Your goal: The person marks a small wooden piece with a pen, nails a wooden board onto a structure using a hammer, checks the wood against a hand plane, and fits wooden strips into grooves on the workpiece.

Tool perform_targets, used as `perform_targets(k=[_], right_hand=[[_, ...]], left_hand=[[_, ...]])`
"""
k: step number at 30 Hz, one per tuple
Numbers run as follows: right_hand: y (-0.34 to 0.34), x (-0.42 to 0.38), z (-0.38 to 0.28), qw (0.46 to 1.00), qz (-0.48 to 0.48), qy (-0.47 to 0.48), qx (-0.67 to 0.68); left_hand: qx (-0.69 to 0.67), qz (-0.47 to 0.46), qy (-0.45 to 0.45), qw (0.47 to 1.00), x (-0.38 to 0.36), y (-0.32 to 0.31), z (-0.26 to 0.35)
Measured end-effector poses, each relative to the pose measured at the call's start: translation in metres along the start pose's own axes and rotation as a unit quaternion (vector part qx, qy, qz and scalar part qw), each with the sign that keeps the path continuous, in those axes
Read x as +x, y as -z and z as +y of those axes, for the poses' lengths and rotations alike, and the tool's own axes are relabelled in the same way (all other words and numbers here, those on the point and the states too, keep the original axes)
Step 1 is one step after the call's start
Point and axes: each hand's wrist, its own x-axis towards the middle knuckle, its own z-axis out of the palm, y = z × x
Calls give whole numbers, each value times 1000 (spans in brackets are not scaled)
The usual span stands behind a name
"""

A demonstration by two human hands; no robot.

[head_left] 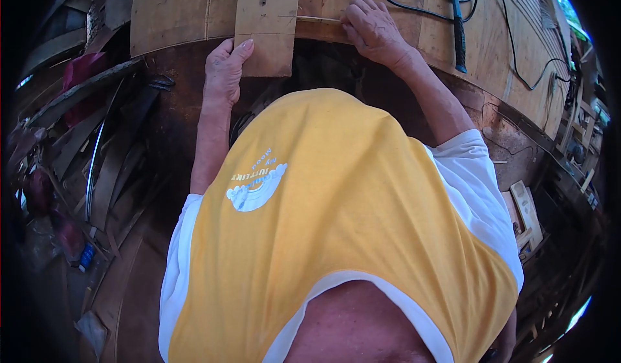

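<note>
Wooden board (266, 20) gripped by left hand (224, 72); right hand (374, 32) fingers pinch thin stick (318, 19).

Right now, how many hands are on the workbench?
2. The left hand grips the near end of the short plank at the workbench edge; the right hand pinches a thin stick beside that plank. No other hands show.

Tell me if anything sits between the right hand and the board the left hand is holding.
Nothing visible does. The right hand holds a thin stick that reaches straight to the board; the left hand grips the board's lower left edge.
</note>
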Motion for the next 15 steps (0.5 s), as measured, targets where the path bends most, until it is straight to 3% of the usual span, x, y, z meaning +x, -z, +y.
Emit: perform_targets(k=[11, 15], right_hand=[[3, 1, -4, 1000, 17, -3, 17], [37, 21, 7, 999, 17, -21, 25]], left_hand=[[46, 8, 15, 999, 4, 2, -1], [48, 23, 9, 999, -1, -5, 4]])
